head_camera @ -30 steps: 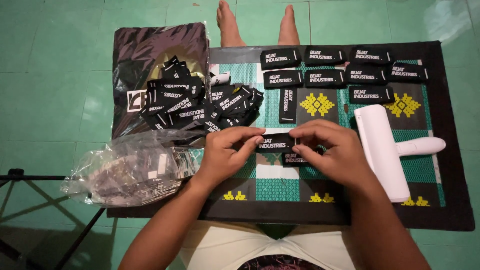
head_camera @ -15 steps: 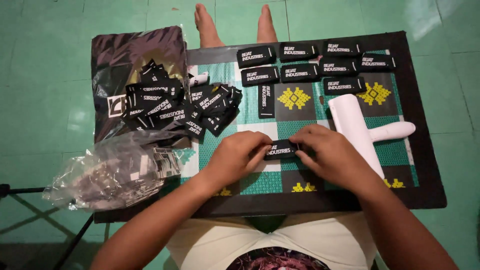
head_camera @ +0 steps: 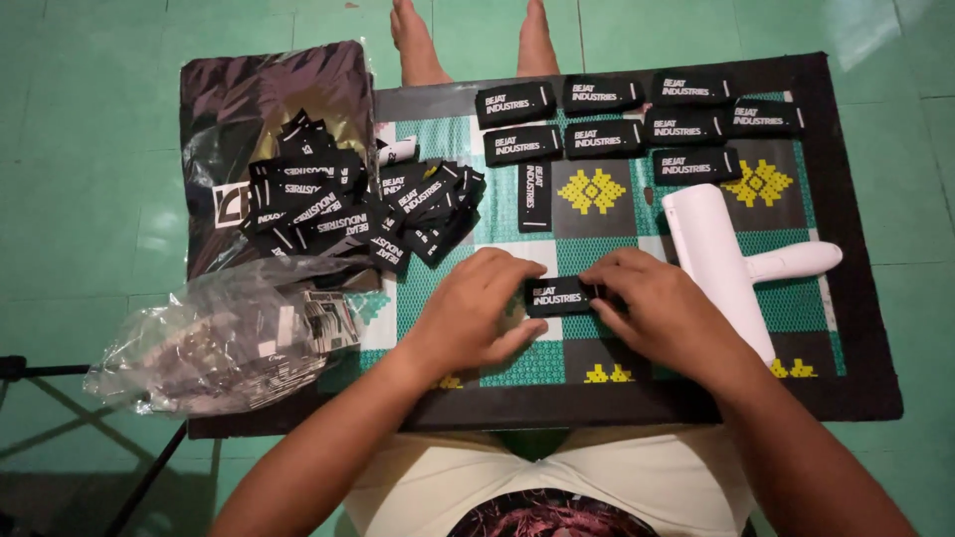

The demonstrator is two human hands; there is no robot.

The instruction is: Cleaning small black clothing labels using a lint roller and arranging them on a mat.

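While both hands pinch it, the black label [head_camera: 559, 295] lies flat on the patterned surface [head_camera: 637, 393], long axis left-to-right — left hand [head_camera: 476, 310] closed on its left end, right hand [head_camera: 652, 308] on its right, equally near. Finished labels [head_camera: 637, 124] sit in rows beyond; a loose pile [head_camera: 348, 204] lies upper left, a clear bag [head_camera: 224, 343] lower left, a white roller [head_camera: 731, 259] just right.
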